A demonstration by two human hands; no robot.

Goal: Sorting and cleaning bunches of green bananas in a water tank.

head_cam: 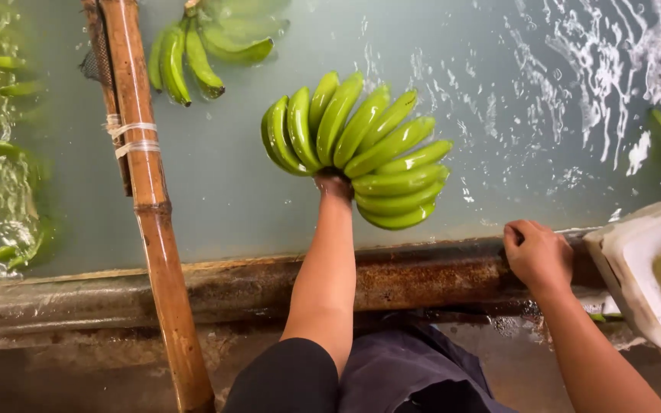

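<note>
Nearest the lens: dark apron (415, 375) and black sleeve (288, 378) lying at bottom of frame. Left hand (333, 186) is gripping a hand of green bananas (361, 149) by the crown, fingers closed tight, holding it up over the water tank (223, 191); fruit is fanning out away from the wrist. Right hand (537, 252) is resting on the rusty tank rim (422, 275), fingers curled down over the edge; nothing seen in its grasp. White tub (636, 268) is sitting just beside that hand. Bamboo pole (147, 199) is leaning across the rim, well apart to the left. Another banana bunch (200, 53) is floating beyond the pole; more bananas (9, 153) are floating at far left.
</note>
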